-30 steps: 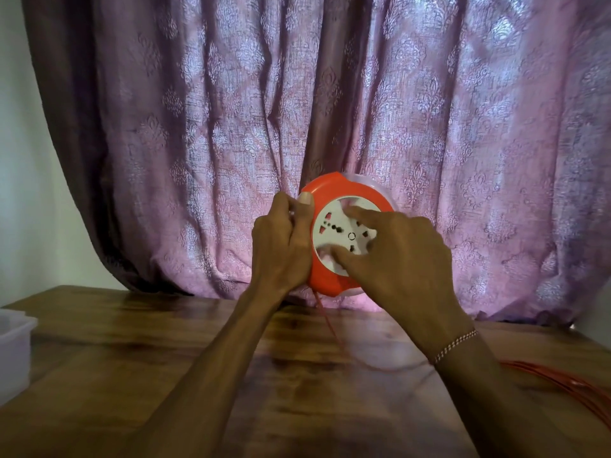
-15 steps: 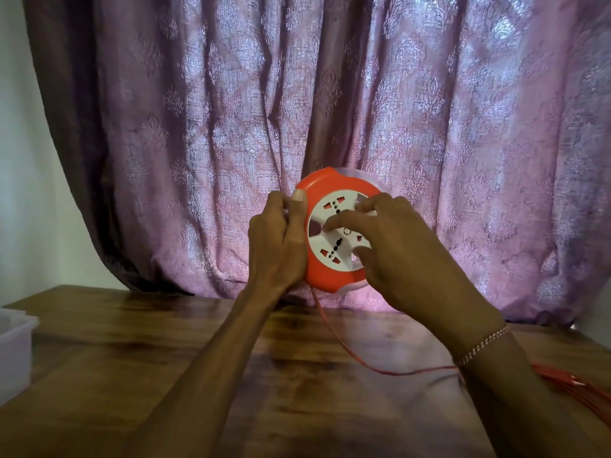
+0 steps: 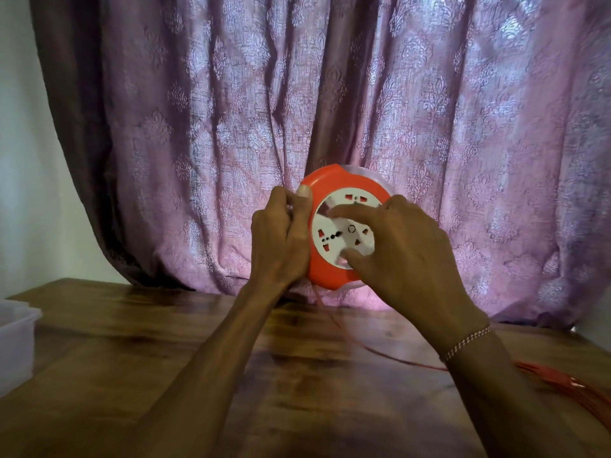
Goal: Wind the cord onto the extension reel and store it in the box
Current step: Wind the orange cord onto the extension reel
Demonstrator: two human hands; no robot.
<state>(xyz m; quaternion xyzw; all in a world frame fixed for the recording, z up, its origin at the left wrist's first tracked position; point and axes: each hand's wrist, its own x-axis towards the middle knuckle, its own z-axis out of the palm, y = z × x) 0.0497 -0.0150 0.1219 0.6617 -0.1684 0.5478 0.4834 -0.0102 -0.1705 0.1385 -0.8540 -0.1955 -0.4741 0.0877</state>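
Orange cord (image 3: 390,357) blurred below reel (image 3: 334,274)

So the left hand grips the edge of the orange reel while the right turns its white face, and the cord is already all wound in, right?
Not quite. The head view shows the cord not fully wound: it trails from the reel across the table. The left hand does grip the edge, and the right hand is on the white face.
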